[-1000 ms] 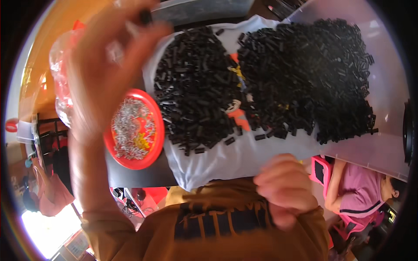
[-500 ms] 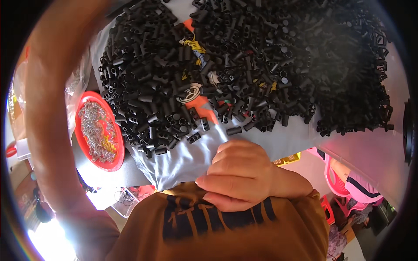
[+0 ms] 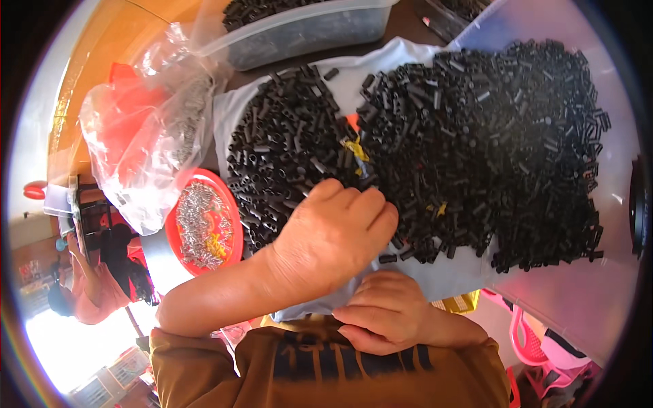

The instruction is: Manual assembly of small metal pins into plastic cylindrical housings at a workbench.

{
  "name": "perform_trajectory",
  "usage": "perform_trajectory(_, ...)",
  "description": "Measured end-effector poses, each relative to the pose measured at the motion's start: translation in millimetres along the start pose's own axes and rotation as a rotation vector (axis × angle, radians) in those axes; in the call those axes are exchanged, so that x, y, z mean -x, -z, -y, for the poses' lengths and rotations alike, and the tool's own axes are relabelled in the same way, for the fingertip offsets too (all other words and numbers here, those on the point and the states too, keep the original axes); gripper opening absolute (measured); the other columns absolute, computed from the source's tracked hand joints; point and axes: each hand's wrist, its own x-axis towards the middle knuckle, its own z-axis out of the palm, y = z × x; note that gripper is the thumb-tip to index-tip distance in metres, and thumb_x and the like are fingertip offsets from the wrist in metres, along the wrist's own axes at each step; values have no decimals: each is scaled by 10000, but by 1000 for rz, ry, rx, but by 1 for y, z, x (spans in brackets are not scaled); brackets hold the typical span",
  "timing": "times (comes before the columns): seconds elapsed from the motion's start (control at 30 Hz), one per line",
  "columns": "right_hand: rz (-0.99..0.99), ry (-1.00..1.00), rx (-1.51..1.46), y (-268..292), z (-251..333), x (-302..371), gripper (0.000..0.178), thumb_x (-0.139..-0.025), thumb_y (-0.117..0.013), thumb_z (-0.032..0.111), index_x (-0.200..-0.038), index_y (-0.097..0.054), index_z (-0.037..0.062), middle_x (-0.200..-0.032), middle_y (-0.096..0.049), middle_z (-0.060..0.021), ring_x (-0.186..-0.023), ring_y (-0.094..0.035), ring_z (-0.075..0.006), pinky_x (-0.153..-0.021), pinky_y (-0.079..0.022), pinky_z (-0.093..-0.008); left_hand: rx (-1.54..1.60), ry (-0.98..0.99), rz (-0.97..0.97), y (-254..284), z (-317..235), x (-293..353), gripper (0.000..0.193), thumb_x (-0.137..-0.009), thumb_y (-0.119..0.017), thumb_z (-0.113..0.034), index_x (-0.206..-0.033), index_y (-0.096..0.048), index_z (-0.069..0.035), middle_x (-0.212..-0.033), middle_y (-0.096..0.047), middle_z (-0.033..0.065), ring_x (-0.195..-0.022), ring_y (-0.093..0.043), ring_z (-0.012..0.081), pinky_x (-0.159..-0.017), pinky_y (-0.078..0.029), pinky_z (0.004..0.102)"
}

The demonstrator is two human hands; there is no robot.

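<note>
Right hand (image 3: pixel 386 313), nearest the body, was loosely curled; I could not tell whether it held anything. Just beyond, the left hand (image 3: pixel 337 228) was bent over with fingers gathered, tips hidden from my feed, so its grip was unclear too. Half a second earlier that arm stretched away to the far left; now it had swung in over the heap, which I took as a shift of work to the black tubes (image 3: pixel 435 156). Those lay on a pale cloth (image 3: pixel 462 268). Left of them sat a red plate (image 3: pixel 239 231) of silver bits (image 3: pixel 197 228), then a clear bag (image 3: pixel 129 156), and farthest, a tub (image 3: pixel 306 37).
</note>
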Motion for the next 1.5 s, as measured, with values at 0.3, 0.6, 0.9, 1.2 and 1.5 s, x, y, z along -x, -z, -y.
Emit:
perform_trajectory(0.3,38,-26,21,2,-2,-5,226,-702,-728,68,-912,-651,32,-753,-582,-56,-632,-561,-226,-575,-437,-339,34,54,-28,1,-6,-2,326,-654,-596,-123,-962,-603,-16,-851,-570,78,-705,-581,216,-649,-442,320)
perform_trajectory(0.6,93,-71,-20,1,-1,-8,136,-731,-691,59,-863,-657,52,-776,-608,-84,-675,-578,-283,-605,-456,-367,121,211,-343,-1,-29,29,310,-622,-688,-16,-925,-627,-25,-853,-612,80,-690,-608,226,-585,-452,328)
perform_trajectory(0.9,114,-134,244,-6,9,-4,170,-742,-639,-7,-901,-676,38,-738,-620,-81,-635,-583,-241,-557,-450,-328,718,257,-594,-19,-89,112,267,-666,-734,-20,-906,-617,-35,-862,-614,111,-718,-623,296,-616,-506,366)
perform_trajectory(1.2,-21,-193,373,-16,2,8,151,-899,-544,29,-984,-650,-36,-793,-602,-35,-701,-542,-94,-625,-430,-220,955,98,-625,-57,-133,171,182,-722,-643,-80,-881,-566,-38,-835,-551,121,-733,-570,341,-635,-476,428)
perform_trajectory(1.5,-103,-288,212,-7,-12,4,221,-933,-564,156,-997,-641,-40,-742,-580,-14,-676,-504,-80,-658,-413,-217,1029,19,-738,-65,-171,225,129,-719,-618,-84,-813,-554,-23,-805,-577,135,-762,-597,353,-665,-488,431)
